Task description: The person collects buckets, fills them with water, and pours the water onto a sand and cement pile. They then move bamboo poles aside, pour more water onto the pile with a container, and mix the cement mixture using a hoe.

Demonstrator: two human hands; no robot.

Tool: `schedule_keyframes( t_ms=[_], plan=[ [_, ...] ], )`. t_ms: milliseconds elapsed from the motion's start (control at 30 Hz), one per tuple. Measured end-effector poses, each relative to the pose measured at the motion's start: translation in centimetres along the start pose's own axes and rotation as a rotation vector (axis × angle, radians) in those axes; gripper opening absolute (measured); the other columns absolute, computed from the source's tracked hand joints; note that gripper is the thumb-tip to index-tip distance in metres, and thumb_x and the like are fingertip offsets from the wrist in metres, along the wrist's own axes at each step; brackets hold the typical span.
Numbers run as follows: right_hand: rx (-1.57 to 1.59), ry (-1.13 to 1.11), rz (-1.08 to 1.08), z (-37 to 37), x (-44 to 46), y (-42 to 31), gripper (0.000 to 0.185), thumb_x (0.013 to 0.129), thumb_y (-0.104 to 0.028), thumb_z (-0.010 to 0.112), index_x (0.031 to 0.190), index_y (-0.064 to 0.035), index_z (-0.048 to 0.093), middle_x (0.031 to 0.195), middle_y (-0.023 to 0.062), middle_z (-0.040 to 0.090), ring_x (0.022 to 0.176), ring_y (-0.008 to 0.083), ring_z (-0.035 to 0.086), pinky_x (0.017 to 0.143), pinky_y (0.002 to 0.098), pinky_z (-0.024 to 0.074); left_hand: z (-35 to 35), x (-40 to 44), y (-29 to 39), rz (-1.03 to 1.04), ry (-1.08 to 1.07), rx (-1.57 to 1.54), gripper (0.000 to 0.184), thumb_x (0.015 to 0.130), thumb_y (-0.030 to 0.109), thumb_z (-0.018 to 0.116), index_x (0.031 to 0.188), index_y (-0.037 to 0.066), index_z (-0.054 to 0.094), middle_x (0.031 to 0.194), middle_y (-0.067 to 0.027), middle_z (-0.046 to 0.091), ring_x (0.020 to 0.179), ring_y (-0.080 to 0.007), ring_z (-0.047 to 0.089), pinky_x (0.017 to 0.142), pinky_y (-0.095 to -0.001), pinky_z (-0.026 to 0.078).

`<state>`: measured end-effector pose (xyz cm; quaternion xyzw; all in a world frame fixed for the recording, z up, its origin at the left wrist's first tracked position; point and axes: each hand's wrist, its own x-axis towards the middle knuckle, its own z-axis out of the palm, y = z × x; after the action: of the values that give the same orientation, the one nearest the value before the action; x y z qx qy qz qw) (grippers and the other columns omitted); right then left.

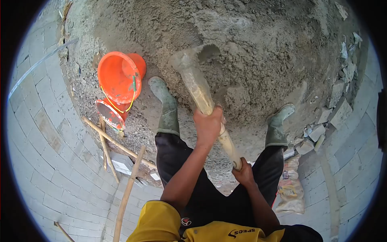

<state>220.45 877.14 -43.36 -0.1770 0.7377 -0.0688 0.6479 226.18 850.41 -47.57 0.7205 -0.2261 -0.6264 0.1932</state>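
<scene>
My left hand (207,127) is wrapped round the middle of a hoe's pale wooden handle (228,147). Near the handle's end, close to my right thigh, my right hand (244,173) is closed on the same hoe. The hoe's head (187,59) is caked in grey mortar, and its blade (209,51) rests at or just above a broad spread of wet, lumpy mortar (258,68); contact is hard to make out. The mortar lies in front of and between my rubber boots (168,109).
At the left lie two orange buckets, a larger one (140,64) and a smaller one (109,113). Wooden poles (130,193) lean behind them. Broken blocks (316,132) and a filled sack (291,191) line the right side, along grey block walls (52,149).
</scene>
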Motion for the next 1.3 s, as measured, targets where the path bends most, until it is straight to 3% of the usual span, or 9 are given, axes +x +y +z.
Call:
schedule_keyframes(
  t_ms=[167,300,400,533,733,833,1067,1167,1300],
  plan=[
    [0.224,-0.060,-0.319,2.2,18.2,-19.1,0.035,0.078,-0.017,0.067,0.103,0.0054,0.057,0.086,0.0288,0.066,0.086,0.0442,0.066,0.073,0.0455,0.0516,-3.0,20.2,15.6,0.339,0.069,0.184,0.016,0.087,0.015,0.058,0.077,0.005,0.050,0.059,-0.0046,0.051,0.048,-0.0136,0.051,0.046,-0.0290,0.044],
    [0.178,-0.317,-0.025,-0.4,16.2,-15.2,0.040,0.075,-0.017,0.068,0.106,0.0066,0.061,0.096,0.0267,0.067,0.093,0.0412,0.066,0.081,0.0438,0.0523,-6.4,27.7,2.3,-0.202,0.135,0.179,0.016,0.088,0.007,0.056,0.099,-0.002,0.048,0.064,-0.0077,0.051,0.050,-0.0188,0.051,0.047,-0.0364,0.048],
    [-0.132,-0.305,0.083,-6.4,11.7,-9.8,0.040,0.076,-0.018,0.066,0.109,0.0037,0.062,0.099,0.0261,0.067,0.094,0.0398,0.067,0.084,0.0444,0.0524,-4.8,21.4,-10.8,-0.484,0.217,-0.054,0.009,0.092,0.011,0.052,0.096,0.004,0.048,0.062,-0.0049,0.044,0.050,-0.0181,0.047,0.049,-0.0341,0.046],
    [-0.304,-0.353,-0.005,-14.3,6.6,-5.8,0.037,0.076,-0.016,0.065,0.107,0.0030,0.058,0.092,0.0262,0.067,0.091,0.0412,0.066,0.082,0.0470,0.0524,-3.2,12.0,-11.5,-0.434,0.159,-0.407,0.016,0.089,0.012,0.054,0.078,0.011,0.042,0.065,-0.0021,0.043,0.056,-0.0158,0.045,0.053,-0.0329,0.043],
    [-0.503,-0.065,-0.170,-21.1,1.0,6.5,0.033,0.069,-0.012,0.068,0.101,-0.0066,0.059,0.080,0.0199,0.066,0.078,0.0394,0.066,0.070,0.0485,0.0508,8.2,-5.6,-7.9,-0.554,0.183,-0.664,0.017,0.082,0.000,0.058,0.095,0.005,0.049,0.073,-0.0049,0.046,0.060,-0.0185,0.048,0.062,-0.0345,0.047],
    [-0.249,0.065,-0.264,-16.9,3.1,6.9,0.034,0.068,-0.008,0.070,0.099,-0.0037,0.058,0.081,0.0212,0.066,0.078,0.0385,0.067,0.068,0.0431,0.0521,8.8,-7.0,-0.9,-0.072,0.001,-0.480,0.020,0.080,-0.002,0.057,0.096,0.006,0.048,0.072,-0.0046,0.044,0.060,-0.0159,0.047,0.057,-0.0344,0.046],
    [0.368,0.205,-0.521,-10.2,21.2,-22.6,0.040,0.081,-0.019,0.072,0.109,0.0024,0.054,0.082,0.0160,0.064,0.072,0.0254,0.064,0.065,0.0402,0.0503,13.2,20.4,24.9,0.618,-0.332,0.014,0.017,0.088,0.010,0.065,0.095,-0.003,0.055,0.069,-0.0053,0.056,0.057,-0.0131,0.055,0.053,-0.0262,0.049],
    [0.501,0.176,-0.345,-8.1,22.4,-22.4,0.038,0.081,-0.017,0.070,0.108,0.0048,0.054,0.080,0.0144,0.063,0.069,0.0240,0.063,0.063,0.0395,0.0506,15.7,33.1,19.8,0.341,-0.337,0.316,0.023,0.091,0.014,0.062,0.103,-0.005,0.054,0.065,-0.0042,0.055,0.053,-0.0138,0.054,0.052,-0.0282,0.051],
    [0.445,0.116,-0.016,-5.2,15.6,-11.9,0.036,0.078,-0.013,0.066,0.106,0.0069,0.056,0.084,0.0197,0.065,0.075,0.0302,0.066,0.068,0.0397,0.0520,13.9,25.1,2.4,-0.071,-0.109,0.308,0.026,0.088,0.006,0.057,0.108,-0.009,0.049,0.064,-0.0068,0.052,0.049,-0.0159,0.053,0.044,-0.0311,0.046]
  ],
)
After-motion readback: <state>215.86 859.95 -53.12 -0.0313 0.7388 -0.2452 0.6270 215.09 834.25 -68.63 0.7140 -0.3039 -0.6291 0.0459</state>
